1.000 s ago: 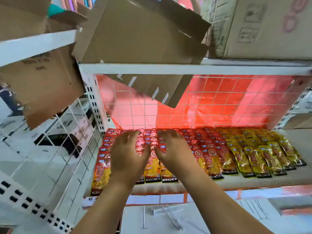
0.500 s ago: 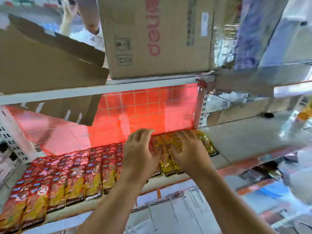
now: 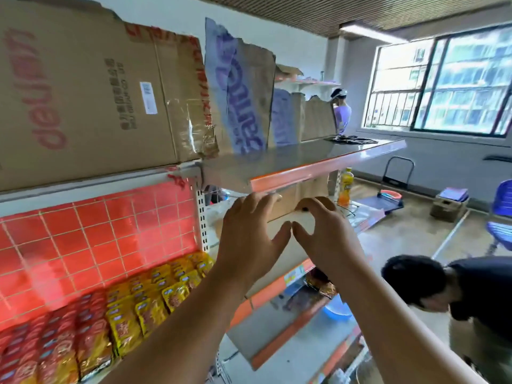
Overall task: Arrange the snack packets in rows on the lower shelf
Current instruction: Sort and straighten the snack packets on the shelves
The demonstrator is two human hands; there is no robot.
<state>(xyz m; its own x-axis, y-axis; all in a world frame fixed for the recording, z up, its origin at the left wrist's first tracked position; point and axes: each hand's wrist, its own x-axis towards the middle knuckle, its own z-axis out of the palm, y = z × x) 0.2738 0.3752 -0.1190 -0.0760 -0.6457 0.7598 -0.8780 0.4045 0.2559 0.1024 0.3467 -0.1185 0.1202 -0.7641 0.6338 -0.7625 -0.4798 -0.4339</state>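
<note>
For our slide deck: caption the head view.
Open left hand and right hand hover right of the rowed snack packets.
</note>
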